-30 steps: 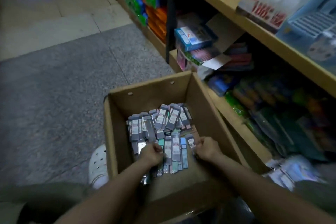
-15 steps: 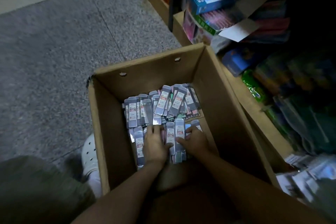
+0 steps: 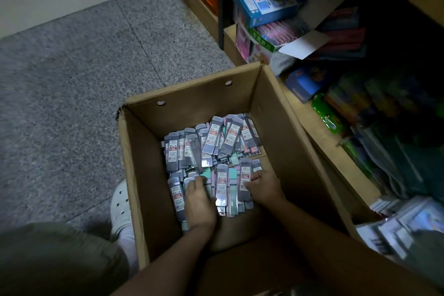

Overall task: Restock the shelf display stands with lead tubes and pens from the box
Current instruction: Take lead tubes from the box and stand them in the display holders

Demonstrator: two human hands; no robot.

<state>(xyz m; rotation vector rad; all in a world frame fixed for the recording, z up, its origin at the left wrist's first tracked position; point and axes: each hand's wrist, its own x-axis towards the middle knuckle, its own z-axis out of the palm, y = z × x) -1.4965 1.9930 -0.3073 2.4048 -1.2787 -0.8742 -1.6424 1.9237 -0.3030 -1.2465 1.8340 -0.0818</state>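
Both hands are down in the cardboard box (image 3: 144, 175). The left hand (image 3: 200, 202) and the right hand (image 3: 264, 190) press from each side on a small bunch of lead tubes (image 3: 228, 190) near the box's near wall, fingers curled around them. More lead tubes lie piled toward the far wall. A shelf (image 3: 319, 127) packed with stationery stands just right of the box. A white shoe (image 3: 121, 209) rests on the grey floor (image 3: 60, 79) by the left wall.

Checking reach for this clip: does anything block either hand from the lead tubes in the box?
Nothing visible does. The cardboard box is open-topped, and both the left hand and right hand are already down among the lead tubes, touching the nearest ones.
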